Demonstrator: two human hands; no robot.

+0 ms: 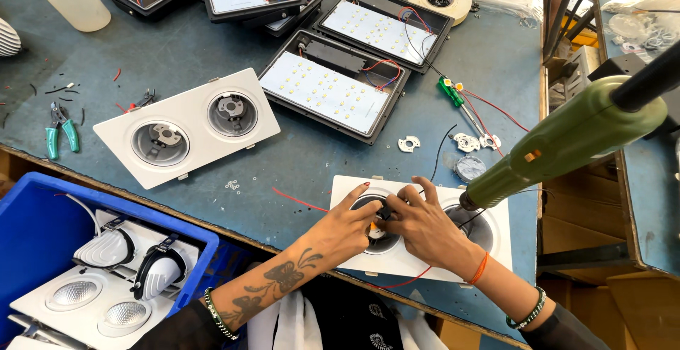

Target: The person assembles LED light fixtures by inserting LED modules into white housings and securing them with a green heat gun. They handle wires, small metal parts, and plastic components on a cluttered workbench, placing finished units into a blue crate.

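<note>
Both at the near white twin downlight frame [425, 265] on the blue bench: left hand [347, 226] and right hand [418, 222] pinching a small black part [384, 213] over the left socket. Seating step, apparently; steady alignment needed next.

We reach both forearms forward and inward, so that our hands meet. Our left hand [347, 224], its forearm tattooed, has its fingers curled in a pinching grip. Our right hand [423, 224] lies just beside it, fingers bent, fingertips touching the left's.
</note>
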